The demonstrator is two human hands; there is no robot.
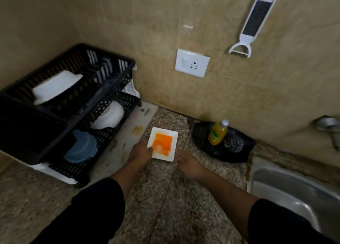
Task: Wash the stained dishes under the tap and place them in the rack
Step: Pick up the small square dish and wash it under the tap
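A small square white plate (171, 142) with an orange stain lies on the granite counter (165, 197). My left hand (140, 152) grips its near left edge, thumb on the rim. To the plate's near right, my right hand (187, 163) rests on the counter with its fingers loosely curled, holding nothing. The black plastic dish rack (103, 103) stands to the left, with white bowls (57, 86) and a blue lid (81, 148) inside it. A steel sink (287, 188) is at the lower right, and the tap (329, 127) sticks out of the wall above it.
A black tray (206, 135) behind the plate holds a yellow soap bottle (218, 134) and a steel scrubber (233, 144). A wall socket (192, 63) and a hanging white peeler (253, 22) are on the tiled wall. A white mat (132, 129) lies under the rack.
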